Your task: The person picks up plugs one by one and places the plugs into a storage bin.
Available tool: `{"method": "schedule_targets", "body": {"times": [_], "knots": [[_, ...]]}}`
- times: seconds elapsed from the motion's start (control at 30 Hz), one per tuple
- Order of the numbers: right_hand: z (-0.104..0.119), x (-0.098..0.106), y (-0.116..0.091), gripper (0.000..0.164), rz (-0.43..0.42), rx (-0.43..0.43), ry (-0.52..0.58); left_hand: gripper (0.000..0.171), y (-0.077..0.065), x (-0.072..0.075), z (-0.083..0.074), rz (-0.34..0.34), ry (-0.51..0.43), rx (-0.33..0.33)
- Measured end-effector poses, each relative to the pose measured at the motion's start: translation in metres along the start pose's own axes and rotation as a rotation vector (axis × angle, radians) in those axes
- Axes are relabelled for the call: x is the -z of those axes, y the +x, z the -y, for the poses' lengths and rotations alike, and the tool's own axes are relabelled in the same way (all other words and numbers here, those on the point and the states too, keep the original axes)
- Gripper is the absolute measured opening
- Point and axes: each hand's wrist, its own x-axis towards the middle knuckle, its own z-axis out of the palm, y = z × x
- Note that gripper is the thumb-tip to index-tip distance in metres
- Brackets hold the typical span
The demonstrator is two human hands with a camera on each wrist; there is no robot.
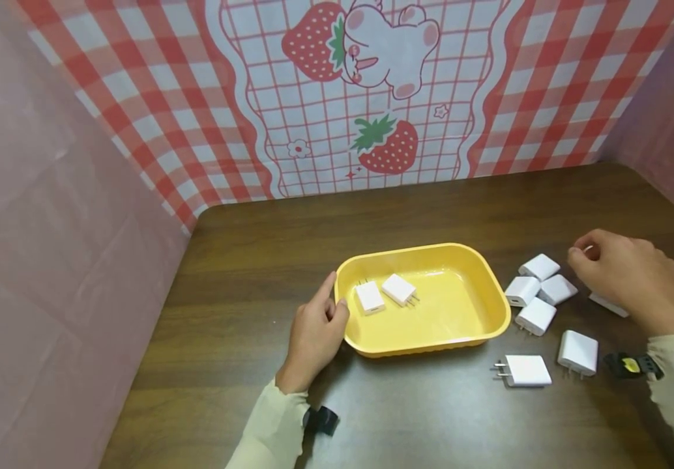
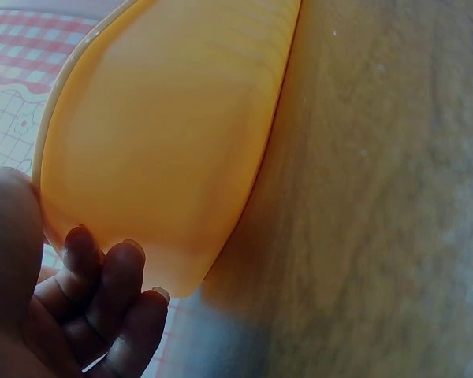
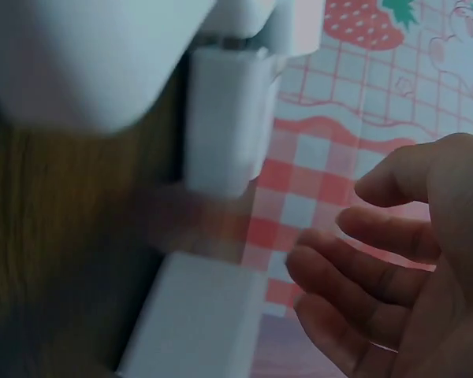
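Observation:
At its left end a yellow plastic tray (image 1: 431, 342) is held by my left hand (image 1: 316, 326), index finger and thumb at the rim. In the left wrist view the other fingers (image 2: 122, 272) curl against the tray's outer wall. Inside the tray lie two white USB charger plugs, a left one (image 1: 370, 298) and a right one (image 1: 399, 290). My right hand (image 1: 630, 270) hovers over the table's right side, fingers loosely bent with nothing between them. A white charger (image 1: 609, 305) shows partly from under it. In the right wrist view, a blurred charger (image 3: 197, 319) lies beside the fingers.
Several white chargers cluster right of the tray, one (image 1: 539, 267) at the back. Nearer the front, one charger (image 1: 527, 370) lies flat with its prongs leftward, beside another (image 1: 578, 353). A checkered strawberry cloth (image 1: 167, 85) hangs behind the brown wooden table (image 1: 243, 260).

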Motion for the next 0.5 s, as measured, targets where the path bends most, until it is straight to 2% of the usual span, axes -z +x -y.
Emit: {"method": "schedule_targets", "body": {"times": [0.23,0.5], "knots": [[-0.021,-0.005,0.009,0.040,-0.030,0.002,-0.054,0.056,-0.001,0.000,0.000,0.025,-0.013,0.044],[-0.043,-0.011,0.013,0.051,0.030,-0.016,-0.053,0.056,-0.001,0.000,0.001,0.021,-0.018,0.044]]}}
